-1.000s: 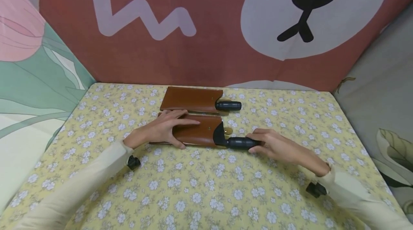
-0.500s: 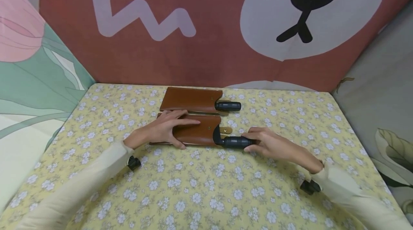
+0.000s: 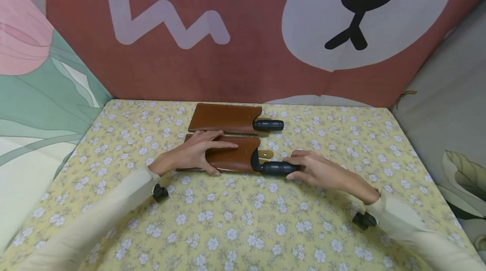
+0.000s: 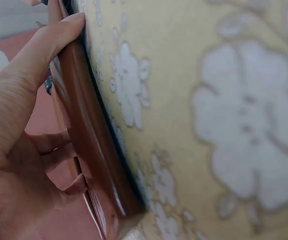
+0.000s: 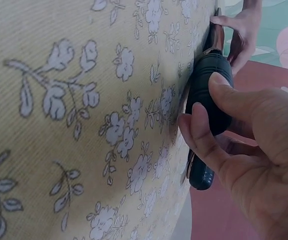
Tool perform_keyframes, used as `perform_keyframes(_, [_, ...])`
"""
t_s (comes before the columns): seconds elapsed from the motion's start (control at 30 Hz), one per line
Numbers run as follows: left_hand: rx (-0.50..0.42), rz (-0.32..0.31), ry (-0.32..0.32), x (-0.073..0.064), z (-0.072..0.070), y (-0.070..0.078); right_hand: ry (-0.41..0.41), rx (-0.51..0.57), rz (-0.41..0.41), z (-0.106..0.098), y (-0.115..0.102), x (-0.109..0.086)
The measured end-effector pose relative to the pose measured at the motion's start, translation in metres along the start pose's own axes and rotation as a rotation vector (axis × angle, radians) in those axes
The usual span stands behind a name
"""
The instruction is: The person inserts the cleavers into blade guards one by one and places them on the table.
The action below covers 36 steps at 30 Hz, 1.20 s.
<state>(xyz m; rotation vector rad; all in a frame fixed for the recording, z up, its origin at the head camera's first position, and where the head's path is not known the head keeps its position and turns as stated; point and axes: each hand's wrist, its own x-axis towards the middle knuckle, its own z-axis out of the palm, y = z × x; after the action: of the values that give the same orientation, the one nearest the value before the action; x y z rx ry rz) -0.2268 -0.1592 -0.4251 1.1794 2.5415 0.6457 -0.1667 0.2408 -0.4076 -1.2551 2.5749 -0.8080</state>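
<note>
A brown leather sheath point(image 3: 235, 157) lies on the table with its notched mouth to the right. From that mouth sticks the ridged black handle point(image 3: 279, 168) of a tool; the rest of it is hidden inside. My left hand point(image 3: 193, 150) spans the sheath, thumb on the near edge and fingers over the top and far side. In the left wrist view the thumb lies along the edge of the sheath point(image 4: 91, 135). My right hand point(image 3: 320, 169) pinches the end of the handle between thumb and fingers, as the handle point(image 5: 209, 90) in the right wrist view shows.
Just behind lies a second brown sheath point(image 3: 224, 117) with a black handle point(image 3: 268, 125) projecting to the right. A tan snap strap point(image 3: 266, 153) shows beside the near sheath's mouth. Yellow flowered cloth point(image 3: 235, 220) covers the table, and a red patterned backdrop point(image 3: 247, 68) rises behind.
My right hand has shifted slightly left with the handle, which now sits closer to the sheath's mouth; the snap strap shows more. The left hand has barely moved.
</note>
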Motion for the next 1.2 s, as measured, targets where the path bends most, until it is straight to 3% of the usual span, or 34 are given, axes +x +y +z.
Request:
perform_keyframes(0.27, [0.014,0.007,-0.007,0.0,0.003,0.0,-0.045,0.002,0.006,0.001,0.0,0.002])
perform_keyframes(0.6, [0.036,0.006,-0.02,0.002,0.001,0.001,-0.079,0.042,0.107,-0.001,0.0,-0.002])
perform_keyframes(0.73, [0.033,-0.007,-0.035,0.002,0.001,0.002,-0.121,0.166,0.195,-0.011,0.001,-0.004])
perform_keyframes(0.83, [0.037,-0.018,-0.027,0.001,0.003,0.001,-0.079,0.232,0.279,-0.022,0.001,-0.009])
perform_keyframes(0.9, [0.044,-0.018,0.02,0.001,0.003,0.0,0.0,0.17,0.314,-0.03,0.001,-0.011])
perform_keyframes(0.97, [0.039,0.004,0.109,0.001,0.0,0.0,0.107,0.065,0.34,-0.037,0.001,-0.013])
perform_keyframes(1.1, [0.008,0.069,0.372,0.001,-0.01,-0.004,0.336,-0.086,0.384,-0.052,0.005,-0.017])
perform_keyframes(1.2, [0.035,0.074,0.568,-0.001,-0.02,-0.01,0.49,-0.169,0.382,-0.061,0.011,-0.022])
